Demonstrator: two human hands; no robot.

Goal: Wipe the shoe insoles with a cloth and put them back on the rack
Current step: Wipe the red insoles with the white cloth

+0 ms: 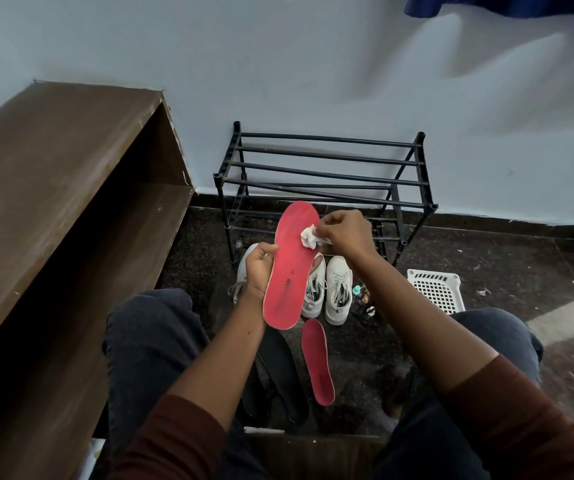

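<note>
My left hand point(259, 268) grips a red insole point(287, 268) by its left edge, held upright in front of me with its toe end up. My right hand point(342, 233) pinches a small white cloth point(308, 237) and presses it against the insole's upper right part. A second red insole point(318, 362) lies flat on the dark floor between my knees. Two dark insoles point(280, 372) lie on the floor to its left, partly hidden by my left forearm. The black metal rack point(323, 174) stands against the wall behind the insole, with bare bars.
White sneakers point(327, 289) sit on the floor in front of the rack, one more half hidden behind my left hand. A white perforated basket point(436, 289) lies at the right. A brown wooden shelf unit point(53, 209) fills the left side. Small items lie beside the sneakers.
</note>
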